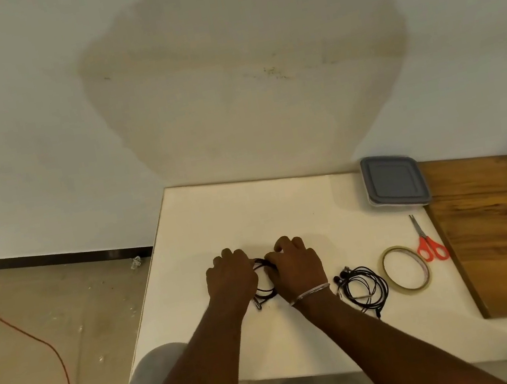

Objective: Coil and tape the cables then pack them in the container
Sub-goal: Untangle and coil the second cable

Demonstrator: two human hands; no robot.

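Black cable [265, 292], coiled, gripped in curled left hand [232, 278] and right hand [295, 269] (tape [410, 288] lies apart): slackened grip may let loops spring.

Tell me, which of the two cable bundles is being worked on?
The dark cable gripped between the left hand and right hand, mid-table. The other bundle lies untouched to the right, beside the tape roll.

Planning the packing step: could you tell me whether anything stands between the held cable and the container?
Only its grey lid, which sits closed on the container. The table between cable and container shows nothing; scissors and tape lie off that path.
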